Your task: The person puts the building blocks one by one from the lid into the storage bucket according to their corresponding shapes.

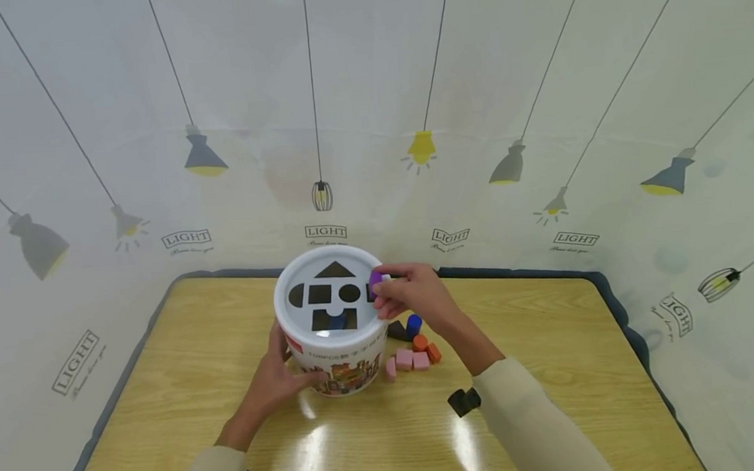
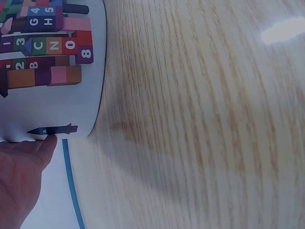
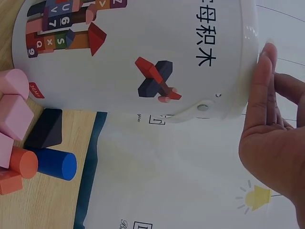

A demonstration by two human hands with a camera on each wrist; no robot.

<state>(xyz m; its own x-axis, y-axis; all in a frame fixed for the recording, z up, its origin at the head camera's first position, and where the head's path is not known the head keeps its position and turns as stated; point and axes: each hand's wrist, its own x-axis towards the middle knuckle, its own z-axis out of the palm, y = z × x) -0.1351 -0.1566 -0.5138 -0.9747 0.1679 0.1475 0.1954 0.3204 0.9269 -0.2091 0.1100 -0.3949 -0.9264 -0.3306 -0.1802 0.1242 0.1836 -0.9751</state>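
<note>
A white bucket (image 1: 347, 347) with printed toy-block pictures stands upright on the table. Its white lid (image 1: 295, 321) has several shaped holes. My left hand (image 1: 278, 372) holds the bucket's left side, thumb across the front; in the left wrist view only part of that hand (image 2: 21, 174) shows against the wall of the bucket. Between the thumb and fingers of my right hand (image 1: 418, 296) is a purple block (image 1: 375, 281), pinched at the hole near the lid's right edge. The right wrist view shows the hand (image 3: 274, 121) at the lid, with the block hidden.
Loose blocks lie right of the bucket: a blue cylinder (image 1: 414, 324), a dark block (image 3: 45, 129), orange pieces (image 1: 419, 343) and several pink ones (image 1: 404, 360). The wooden table (image 1: 535, 327) ends at a dark edge against a lamp-printed wall sheet (image 1: 372, 150).
</note>
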